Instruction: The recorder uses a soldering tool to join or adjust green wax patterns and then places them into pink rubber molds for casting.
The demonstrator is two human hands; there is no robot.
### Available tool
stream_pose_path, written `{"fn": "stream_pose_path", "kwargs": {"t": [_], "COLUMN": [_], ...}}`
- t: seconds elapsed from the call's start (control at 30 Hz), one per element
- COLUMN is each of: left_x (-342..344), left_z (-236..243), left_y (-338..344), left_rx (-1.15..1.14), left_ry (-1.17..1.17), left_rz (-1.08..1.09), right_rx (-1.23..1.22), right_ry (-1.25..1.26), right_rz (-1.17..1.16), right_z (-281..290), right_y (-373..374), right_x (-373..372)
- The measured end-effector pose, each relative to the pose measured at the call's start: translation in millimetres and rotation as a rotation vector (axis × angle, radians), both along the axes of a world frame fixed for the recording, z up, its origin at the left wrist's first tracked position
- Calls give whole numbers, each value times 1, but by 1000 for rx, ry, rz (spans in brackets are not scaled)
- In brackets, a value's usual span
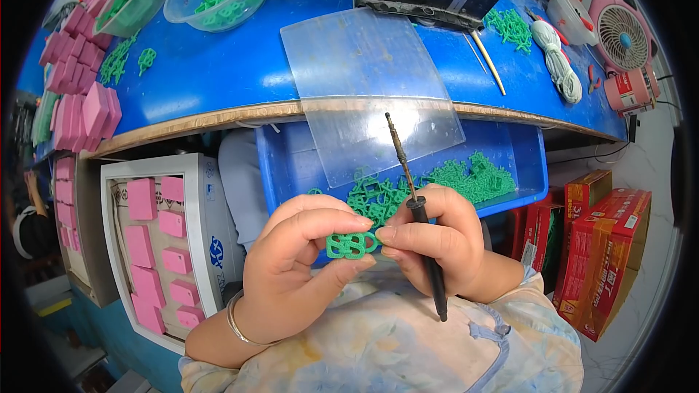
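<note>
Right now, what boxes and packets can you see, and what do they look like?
Red and orange cartons: on the floor at right, rectangular, standing side by side.
White box: lower left under the blue table, open, holding pink blocks.
Blue bin: under the table edge, holding green plastic pieces.
Red can with a label: far right on the table, lying on its side.
</note>
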State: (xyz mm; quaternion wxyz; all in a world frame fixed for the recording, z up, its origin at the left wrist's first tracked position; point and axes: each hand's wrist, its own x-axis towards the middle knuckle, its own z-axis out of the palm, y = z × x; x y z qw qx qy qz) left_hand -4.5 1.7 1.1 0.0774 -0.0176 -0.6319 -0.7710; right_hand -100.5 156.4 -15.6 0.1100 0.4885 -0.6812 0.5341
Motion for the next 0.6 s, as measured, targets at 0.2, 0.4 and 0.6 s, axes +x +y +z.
{"fn": "stream_pose_path", "kwargs": {"t": [0.2, 0.4, 0.6], "left_x": [-2, -2, -2], "left_z": [1, 2, 3], "left_y": [-1, -1, -1], "left_rx": [-69, -73, -57], "left_ry": [10, 0, -18], "left_rz": [5, 15, 16], "right_rx": [-15, -9, -17], "right_ry": [6, 2, -44], "right_rz": [-4, -3, -5], "right_z": [-1, -1, 1], "right_y": [-1, -2, -3], "right_x": [0, -1, 0]}}
